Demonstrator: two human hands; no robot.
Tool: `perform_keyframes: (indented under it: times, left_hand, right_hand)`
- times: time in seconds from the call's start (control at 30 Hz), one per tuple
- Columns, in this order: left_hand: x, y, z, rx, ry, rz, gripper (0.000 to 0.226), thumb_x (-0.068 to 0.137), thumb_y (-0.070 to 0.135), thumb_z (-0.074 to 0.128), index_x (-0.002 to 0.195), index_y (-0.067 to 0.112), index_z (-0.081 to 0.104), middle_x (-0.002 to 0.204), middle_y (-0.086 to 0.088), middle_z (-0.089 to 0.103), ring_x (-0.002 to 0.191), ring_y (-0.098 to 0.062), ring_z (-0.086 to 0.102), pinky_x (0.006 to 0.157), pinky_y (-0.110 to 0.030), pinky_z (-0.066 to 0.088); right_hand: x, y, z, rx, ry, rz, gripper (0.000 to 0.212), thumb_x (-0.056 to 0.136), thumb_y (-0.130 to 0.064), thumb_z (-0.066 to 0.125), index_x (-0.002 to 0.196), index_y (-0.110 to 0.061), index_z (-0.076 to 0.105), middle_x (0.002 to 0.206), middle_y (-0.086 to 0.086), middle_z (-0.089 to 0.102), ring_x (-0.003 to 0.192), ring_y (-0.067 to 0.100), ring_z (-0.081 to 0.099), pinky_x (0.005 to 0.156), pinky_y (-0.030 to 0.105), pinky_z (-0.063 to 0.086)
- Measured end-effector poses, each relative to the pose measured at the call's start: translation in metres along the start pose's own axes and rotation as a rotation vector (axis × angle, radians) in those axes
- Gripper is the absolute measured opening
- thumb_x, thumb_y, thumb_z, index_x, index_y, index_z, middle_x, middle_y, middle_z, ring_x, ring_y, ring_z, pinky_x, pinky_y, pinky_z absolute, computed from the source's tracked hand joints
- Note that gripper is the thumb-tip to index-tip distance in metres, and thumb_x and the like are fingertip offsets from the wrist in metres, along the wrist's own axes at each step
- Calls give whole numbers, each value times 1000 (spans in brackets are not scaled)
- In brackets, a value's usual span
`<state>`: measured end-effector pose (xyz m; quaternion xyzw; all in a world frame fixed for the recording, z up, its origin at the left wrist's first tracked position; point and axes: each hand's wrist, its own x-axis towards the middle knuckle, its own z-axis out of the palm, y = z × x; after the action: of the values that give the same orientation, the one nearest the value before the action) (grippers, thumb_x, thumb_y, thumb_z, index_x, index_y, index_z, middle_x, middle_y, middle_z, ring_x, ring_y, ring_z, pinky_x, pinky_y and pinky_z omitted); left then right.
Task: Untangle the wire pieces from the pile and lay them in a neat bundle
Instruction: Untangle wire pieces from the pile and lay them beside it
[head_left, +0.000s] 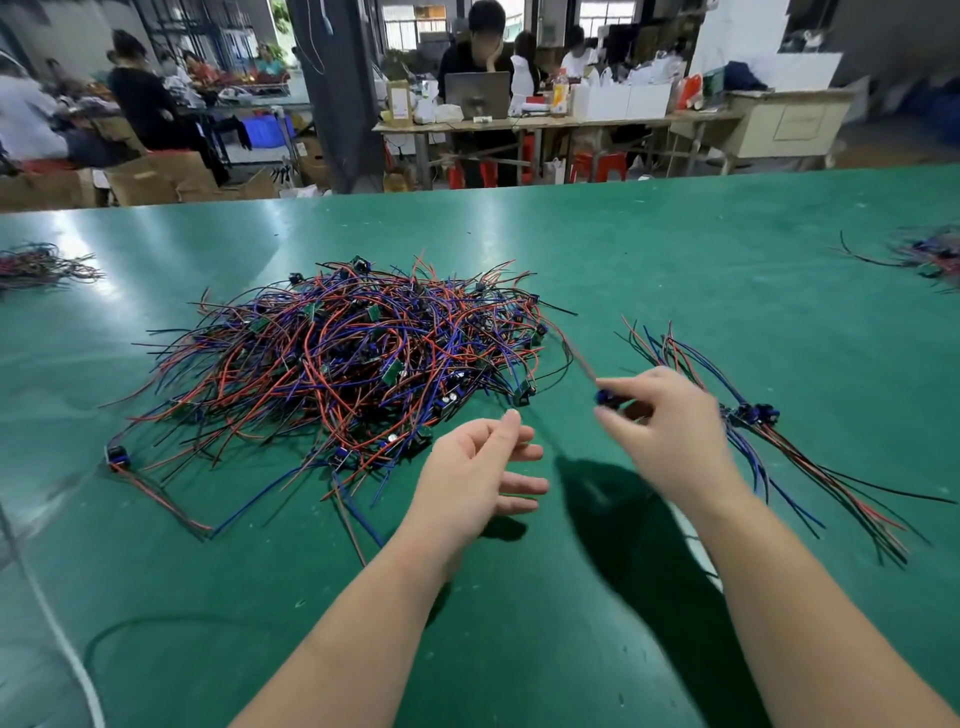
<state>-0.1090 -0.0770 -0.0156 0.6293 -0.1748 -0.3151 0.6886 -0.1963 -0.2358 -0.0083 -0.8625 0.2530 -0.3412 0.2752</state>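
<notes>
green counter (675, 249) in a busy workshop carries one big tangled pile (353, 353) of red, blue and black wire pieces, left of centre. one small bundle (753, 415) lies right of it, connectors together, so by my reading most of the work is left. the right hand (670, 431) pinches the blue connector of one wire piece (605, 398) at the pile's edge. the left hand (478, 473) hovers near, fingers (519, 484) loosely spread, holding nothing. one heap (41, 265) sits far left, another far right; single pieces are too many to count.
</notes>
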Motion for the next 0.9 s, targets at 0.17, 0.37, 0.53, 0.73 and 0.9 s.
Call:
perform_keyframes:
  times: [0.17,0.37,0.53,0.73,0.9]
  left_hand:
    - [0,-10,-10,626,132,441,10,89,22,62,80,23,65,68,10,66,61,2,60,61,-14,47]
    - [-4,-14,-9,1173,157,541,25,88,31,58,112,24,61,119,7,53,113,-13,43,98,-28,32]
    - [-4,-15,-14,1438,404,273,53,88,42,51,136,31,34,156,-16,-1,143,-31,-4,115,-44,6]
    - [2,-7,-30,1588,482,142,39,90,44,46,125,27,52,133,-2,45,121,-24,42,105,-40,20]
    - [4,1,-34,1380,588,408,30,91,19,51,112,36,65,115,13,59,105,-14,52,94,-33,18]
  right_hand:
    - [15,38,-14,-193,28,291,11,76,-11,74,84,-13,66,83,7,69,80,26,61,72,29,43]
    - [13,39,-12,-484,-95,363,21,86,-22,63,71,-8,66,71,14,58,81,35,57,71,34,46]
    - [9,28,-13,-418,-22,312,18,87,-17,57,95,-11,73,101,16,59,96,37,54,84,39,46]
    - [-1,3,-4,-285,-15,168,20,87,-14,60,100,-9,73,105,13,65,102,30,58,92,39,44]
    - [-6,-5,3,-230,-50,73,19,87,-12,61,101,-11,73,102,8,66,100,24,59,91,32,42]
